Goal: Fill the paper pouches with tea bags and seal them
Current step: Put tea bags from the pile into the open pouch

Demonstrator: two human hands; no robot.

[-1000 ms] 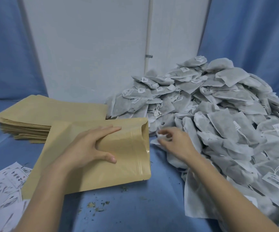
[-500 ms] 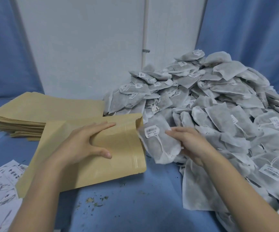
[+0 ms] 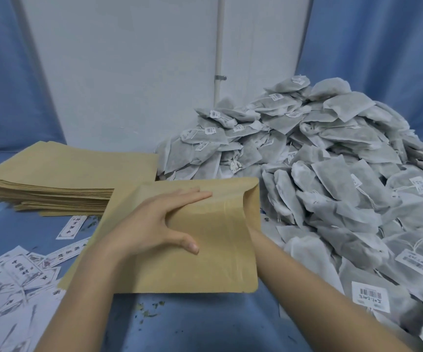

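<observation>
— Kraft-paper pouch: where is it?
— Mid-bench, mouth toward the tea bag heap at the right edge. The left hand holds it, fingers straight on top, thumb spread.
— And the right hand?
— Inside the pouch, hidden; its fingers cannot be told. Only the forearm shows.
— Elsewhere?
— Flat pouches stacked at the far left; printed labels at the near-left corner.

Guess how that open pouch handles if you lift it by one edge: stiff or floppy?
Probably floppy. The pouch is thin paper whose mouth bows open where the right forearm goes in. Likely light: the left hand steadies it with flat fingers alone. It looks apt to slide on the smooth blue cloth, so hold it down while filling.
</observation>
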